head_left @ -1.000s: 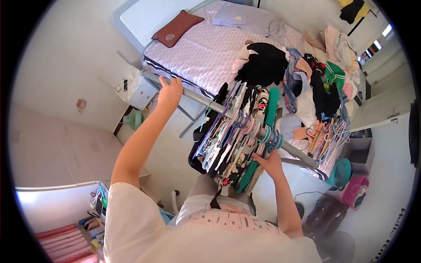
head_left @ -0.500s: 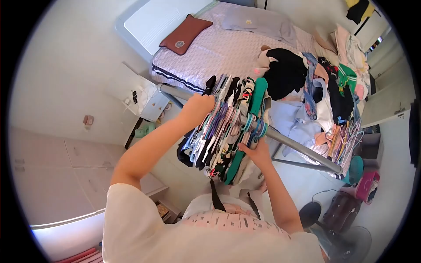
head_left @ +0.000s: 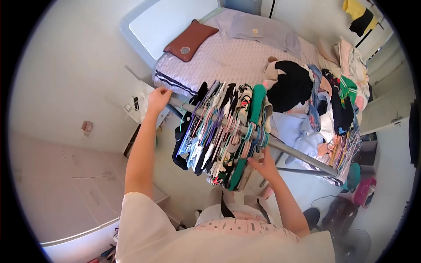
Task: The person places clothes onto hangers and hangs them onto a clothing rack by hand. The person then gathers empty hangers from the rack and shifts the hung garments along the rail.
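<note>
A tightly packed row of clothes on hangers [head_left: 219, 136] hangs from a grey metal rail [head_left: 302, 155]. At the rail's left end, my left hand [head_left: 158, 100] is closed over the tube, apart from the clothes. Beside the right end of the row is my right hand [head_left: 265, 167], thumb and fingers spread. It lies close against the teal hangers [head_left: 262, 139] and a green garment [head_left: 238, 174]; some of its fingertips are hidden. Black garments [head_left: 180, 147] hang at the row's left end.
Behind the rail stands a bed [head_left: 219, 57] with a brown cushion [head_left: 190, 40], a heap of clothes [head_left: 289, 85] and loose hangers [head_left: 346, 147]. A pink basket [head_left: 365, 193] and a fan [head_left: 351, 247] are on the right. Low cabinets [head_left: 83, 179] line the left wall.
My left hand has moved left from the hanging clothes to the rail's end. The left garments now sit more spread along the rail. My right hand stays by the row's right end.
</note>
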Demonstrator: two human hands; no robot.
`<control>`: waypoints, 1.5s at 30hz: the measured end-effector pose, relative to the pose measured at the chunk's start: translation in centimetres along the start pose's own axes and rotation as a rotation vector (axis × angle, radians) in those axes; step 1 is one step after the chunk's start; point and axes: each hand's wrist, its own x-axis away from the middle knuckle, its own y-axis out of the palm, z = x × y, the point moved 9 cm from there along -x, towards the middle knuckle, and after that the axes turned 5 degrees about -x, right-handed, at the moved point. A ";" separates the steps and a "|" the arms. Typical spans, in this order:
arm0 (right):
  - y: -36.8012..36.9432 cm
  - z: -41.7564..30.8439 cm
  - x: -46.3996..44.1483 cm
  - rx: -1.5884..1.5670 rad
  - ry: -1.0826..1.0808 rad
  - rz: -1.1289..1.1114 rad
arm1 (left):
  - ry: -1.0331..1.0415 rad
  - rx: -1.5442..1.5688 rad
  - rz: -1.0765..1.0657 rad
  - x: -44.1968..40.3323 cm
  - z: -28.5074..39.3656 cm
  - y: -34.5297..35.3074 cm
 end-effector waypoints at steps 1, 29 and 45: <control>-0.2 -0.3 0.2 0.003 0.014 0.001 | 0.007 0.094 -0.007 0.1 -0.2 0.0; 7.1 -5.6 -5.4 0.109 -0.251 -0.294 | 0.131 0.849 -0.484 3.9 6.0 7.9; -10.1 3.3 13.5 0.023 0.060 0.215 | 0.147 0.678 -0.118 3.6 3.9 5.3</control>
